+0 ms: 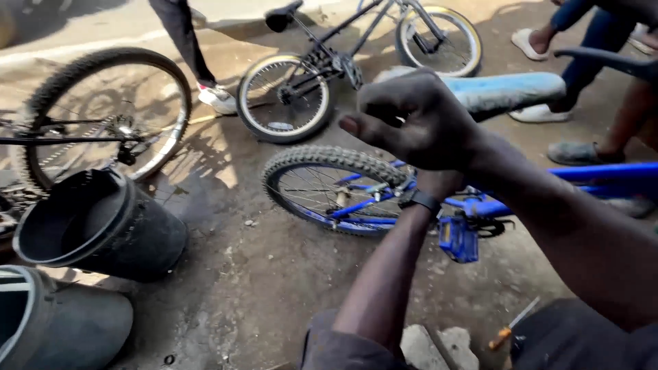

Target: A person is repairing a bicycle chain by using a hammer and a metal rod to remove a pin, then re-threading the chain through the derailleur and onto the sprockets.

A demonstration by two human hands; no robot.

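blue bicycle (pixel 384 199) under hands; black bucket (pixel 103 226) tipped, inside dark.

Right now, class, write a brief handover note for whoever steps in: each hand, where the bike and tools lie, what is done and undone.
Right hand: curled in a fist, raised over the blue bicycle; nothing seen in it.
Left hand: mostly hidden behind the right wrist; wristwatch on.
Bicycle lies on the ground, touched by neither hand.
Orange-handled tool on the ground, not picked up; black bucket at left.
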